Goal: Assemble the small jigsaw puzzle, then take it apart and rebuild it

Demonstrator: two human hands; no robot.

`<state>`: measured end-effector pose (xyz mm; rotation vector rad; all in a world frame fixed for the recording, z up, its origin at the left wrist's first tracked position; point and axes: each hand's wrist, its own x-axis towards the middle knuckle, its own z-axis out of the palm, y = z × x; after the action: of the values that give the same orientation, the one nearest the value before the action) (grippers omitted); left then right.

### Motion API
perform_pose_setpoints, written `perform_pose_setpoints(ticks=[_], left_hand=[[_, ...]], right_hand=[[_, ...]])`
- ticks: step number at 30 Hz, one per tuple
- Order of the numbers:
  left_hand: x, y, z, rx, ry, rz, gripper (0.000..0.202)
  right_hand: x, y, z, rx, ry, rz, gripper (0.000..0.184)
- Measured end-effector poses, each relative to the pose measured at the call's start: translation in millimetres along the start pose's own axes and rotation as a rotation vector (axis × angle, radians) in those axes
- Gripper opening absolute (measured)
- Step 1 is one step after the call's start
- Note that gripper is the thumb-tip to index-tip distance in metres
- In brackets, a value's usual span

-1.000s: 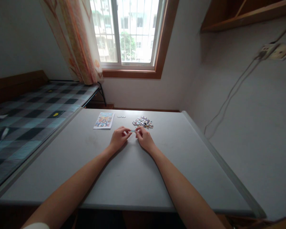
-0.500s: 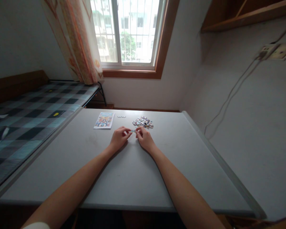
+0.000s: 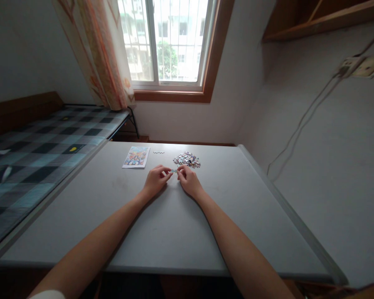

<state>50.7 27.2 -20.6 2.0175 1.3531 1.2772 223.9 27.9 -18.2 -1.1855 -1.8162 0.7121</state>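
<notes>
Between my fingertips is a small bluish strip of jigsaw puzzle pieces (image 3: 174, 170). My left hand (image 3: 157, 179) pinches its left end, and my right hand (image 3: 188, 179) pinches the right end. Both hands rest low over the table, in front of a heap of loose puzzle pieces (image 3: 187, 159). Farther back and to the left lies a short joined row of puzzle pieces (image 3: 158, 152). A colourful picture sheet (image 3: 136, 157) lies flat beyond my left hand. My fingers cover part of the strip, so its piece count cannot be made out.
The pale grey table (image 3: 168, 232) has raised strips along its left and right edges. A bed with a checked cover (image 3: 81, 128) stands to the left. The window (image 3: 165, 45) and curtain (image 3: 96, 54) are behind; a cable (image 3: 299, 124) hangs on the right wall.
</notes>
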Motion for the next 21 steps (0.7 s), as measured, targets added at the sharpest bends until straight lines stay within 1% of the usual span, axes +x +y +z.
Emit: perform_pose_setpoints(ticks=[21], left_hand=[[0.0,0.0,-0.3,0.003,-0.006,0.000,0.016]], right_hand=[[0.1,-1.8,-0.4,-0.014,0.001,0.003,0.011]])
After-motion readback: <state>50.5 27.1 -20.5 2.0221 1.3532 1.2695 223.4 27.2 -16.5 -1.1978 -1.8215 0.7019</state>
